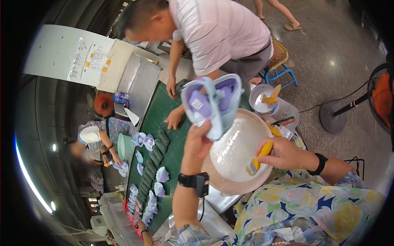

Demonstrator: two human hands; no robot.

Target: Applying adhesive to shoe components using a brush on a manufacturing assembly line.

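Observation:
My left hand [196, 144] is closed on a pair of light blue shoe uppers [225, 117] with purple insides, raised above the edge of a large pale basin [219, 180]. White liquid [232, 153] fills much of that basin. Over its right side, my right hand [283, 152] grips a yellow-handled brush [266, 150]. The brush's bristles point down at the basin's right inner side, and whether they touch the liquid I cannot tell. The brush and the uppers are apart.
Beyond the basin runs a green conveyor belt [174, 147] bearing rows of dark shoe lasts [145, 178] and pale uppers [162, 174]. A co-worker [221, 37] leans over it. A small white bucket [262, 92] with brushes stands behind the basin. At right is a floor fan [332, 117].

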